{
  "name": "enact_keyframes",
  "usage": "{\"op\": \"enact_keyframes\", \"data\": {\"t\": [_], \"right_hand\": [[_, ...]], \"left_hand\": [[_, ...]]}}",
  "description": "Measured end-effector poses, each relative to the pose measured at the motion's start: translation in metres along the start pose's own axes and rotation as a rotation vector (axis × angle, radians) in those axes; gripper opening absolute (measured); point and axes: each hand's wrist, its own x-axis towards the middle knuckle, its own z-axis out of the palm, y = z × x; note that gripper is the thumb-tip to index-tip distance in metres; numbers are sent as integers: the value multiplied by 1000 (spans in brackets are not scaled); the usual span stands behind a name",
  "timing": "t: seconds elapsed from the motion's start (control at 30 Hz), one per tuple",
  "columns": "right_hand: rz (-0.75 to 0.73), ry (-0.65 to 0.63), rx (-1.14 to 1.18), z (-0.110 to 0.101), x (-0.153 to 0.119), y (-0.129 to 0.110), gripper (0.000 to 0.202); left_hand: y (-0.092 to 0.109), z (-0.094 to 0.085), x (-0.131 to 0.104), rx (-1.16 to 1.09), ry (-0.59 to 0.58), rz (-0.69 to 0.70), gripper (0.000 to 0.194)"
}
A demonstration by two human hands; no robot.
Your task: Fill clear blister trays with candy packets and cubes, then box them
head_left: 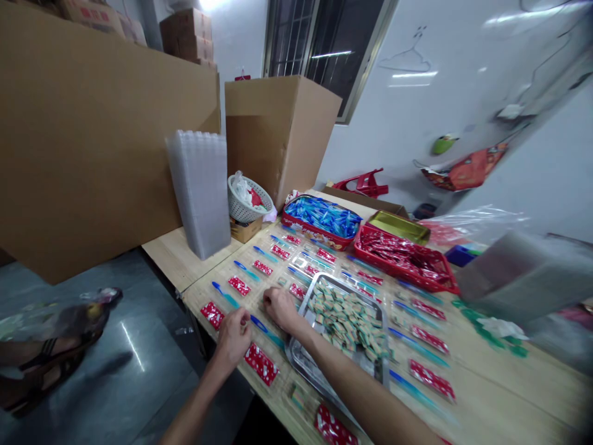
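Observation:
My left hand [235,334] is over the near left part of the table, fingers curled together beside a blue toothbrush-like item [262,326]; whatever it may hold is too small to make out. Further right, my right hand [279,304] has its fingertips pressed together low over the clear trays, its contents hidden. My right forearm crosses a metal tray [290,355] heaped with small beige-green pieces [345,315]. Around both hands lie rows of clear trays with blue items and red dotted packets [262,363].
At the back of the table are a tin of blue items [322,216], a red basket of packets [403,256] and a white basket [248,201]. Stacked clear trays [201,191] stand left. Large cardboard boxes [106,136] rise behind; a person's feet [46,364] show at lower left.

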Motion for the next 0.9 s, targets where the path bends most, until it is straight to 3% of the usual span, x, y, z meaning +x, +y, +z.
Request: {"op": "enact_keyframes", "data": {"t": [0.3, 0.53, 0.7, 0.9], "right_hand": [[-47, 1, 99, -4, -9, 11, 23], [-10, 164, 328, -13, -39, 45, 34], [-176, 137, 168, -5, -40, 29, 41], [-146, 105, -20, 0, -22, 12, 23]], "left_hand": [[17, 1, -1, 73, 10, 45, 14], [25, 13, 0, 146, 4, 105, 17], [30, 19, 8, 251, -83, 289, 30], [34, 20, 15, 325, -168, 333, 34]]}}
